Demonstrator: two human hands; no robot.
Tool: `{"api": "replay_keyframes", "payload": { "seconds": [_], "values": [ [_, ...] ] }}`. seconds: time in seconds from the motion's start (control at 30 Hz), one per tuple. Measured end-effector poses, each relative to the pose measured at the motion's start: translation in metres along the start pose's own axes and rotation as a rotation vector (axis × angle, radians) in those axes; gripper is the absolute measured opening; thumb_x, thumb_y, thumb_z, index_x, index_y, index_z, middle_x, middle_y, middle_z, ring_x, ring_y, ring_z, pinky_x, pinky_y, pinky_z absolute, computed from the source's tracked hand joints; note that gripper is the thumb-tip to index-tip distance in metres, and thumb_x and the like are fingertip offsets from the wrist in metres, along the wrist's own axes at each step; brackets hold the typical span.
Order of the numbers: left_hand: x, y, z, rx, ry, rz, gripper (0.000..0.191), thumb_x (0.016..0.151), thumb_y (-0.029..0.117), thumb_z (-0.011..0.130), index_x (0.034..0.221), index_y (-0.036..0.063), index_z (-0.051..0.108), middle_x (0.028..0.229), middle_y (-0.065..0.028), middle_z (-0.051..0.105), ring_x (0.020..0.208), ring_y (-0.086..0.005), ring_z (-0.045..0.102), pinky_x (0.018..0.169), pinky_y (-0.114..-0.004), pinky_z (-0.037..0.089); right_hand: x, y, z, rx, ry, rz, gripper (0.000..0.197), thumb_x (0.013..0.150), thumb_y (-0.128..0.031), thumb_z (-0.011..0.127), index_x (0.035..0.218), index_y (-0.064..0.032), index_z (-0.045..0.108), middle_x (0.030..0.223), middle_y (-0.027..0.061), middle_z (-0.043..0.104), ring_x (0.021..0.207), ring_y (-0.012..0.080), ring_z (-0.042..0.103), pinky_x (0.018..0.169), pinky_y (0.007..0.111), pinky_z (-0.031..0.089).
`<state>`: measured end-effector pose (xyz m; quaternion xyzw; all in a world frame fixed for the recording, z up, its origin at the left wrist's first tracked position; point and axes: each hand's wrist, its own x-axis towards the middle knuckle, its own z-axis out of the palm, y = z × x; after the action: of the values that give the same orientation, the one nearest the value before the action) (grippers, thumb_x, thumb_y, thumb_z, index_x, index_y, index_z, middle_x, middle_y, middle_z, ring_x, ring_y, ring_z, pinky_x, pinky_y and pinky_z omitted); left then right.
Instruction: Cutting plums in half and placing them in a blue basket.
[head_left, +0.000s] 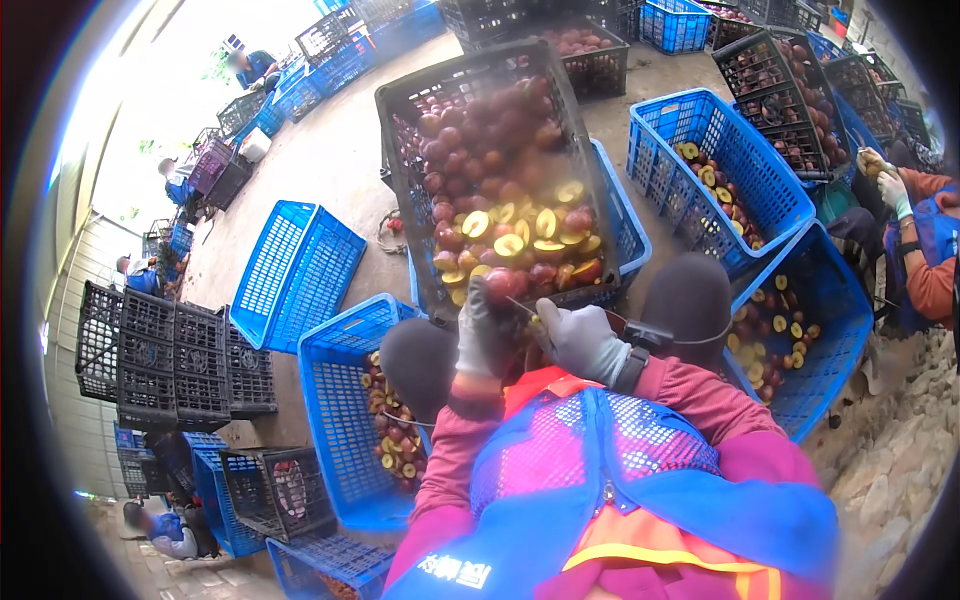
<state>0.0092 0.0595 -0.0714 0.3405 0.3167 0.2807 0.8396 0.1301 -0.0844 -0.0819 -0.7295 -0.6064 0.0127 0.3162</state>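
My left hand (480, 334), in a grey glove, grips a whole red plum (504, 285) at the near edge of a tilted black plastic crate (403, 184). A small knife (518, 303) is held in my gloved right hand (589, 341), its thin blade pointing at that plum. Whether the blade touches the fruit, I cannot tell. Inside the black crate, whole plums (472, 161) fill the far part. Cut plum halves (510, 244) with yellow flesh lie among whole ones nearer my hands. Part of the view over the crate is hazy.
Blue crates holding cut plums stand at my left (330, 420) and right (652, 142), with another blue crate (832, 360) nearer on the right. An upturned blue crate (300, 274) is front left. Stacked black crates (172, 360) stand farther left. A co-worker's gloved hand (892, 191) is at far right.
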Motion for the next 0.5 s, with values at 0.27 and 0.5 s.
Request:
{"api": "replay_keyframes", "payload": {
  "seconds": [0.27, 0.5],
  "values": [
    [-0.015, 0.034, 0.007, -0.164, -0.158, -0.212, 0.051, 0.109, 0.062, 0.052, 0.097, 0.0135, 0.063, 0.087, -0.0017, 0.059, 0.071, -0.016, 0.059, 0.058, -0.033, 0.052, -0.036, 0.039, -0.005, 0.139, 0.092, 0.093, 0.038, 0.107, -0.028, 0.067, 0.134, -0.0026, 0.062, 0.086, 0.0137, 0.075, 0.064, 0.0337, 0.071, 0.058, 0.043, 0.057],
    [-0.023, 0.0, 0.037, 0.516, -0.284, 0.35, 0.044, 0.112, 0.043, 0.058, 0.131, 0.0035, 0.065, 0.118, -0.0115, 0.074, 0.106, -0.0205, 0.071, 0.091, -0.034, 0.057, 0.018, 0.007, -0.032, 1.268, 0.107, 0.57, 0.037, 0.103, -0.026, 0.079, 0.129, -0.0004, 0.072, 0.111, 0.0028, 0.078, 0.091, 0.008, 0.072, 0.08, 0.027, 0.06]
  ]
}}
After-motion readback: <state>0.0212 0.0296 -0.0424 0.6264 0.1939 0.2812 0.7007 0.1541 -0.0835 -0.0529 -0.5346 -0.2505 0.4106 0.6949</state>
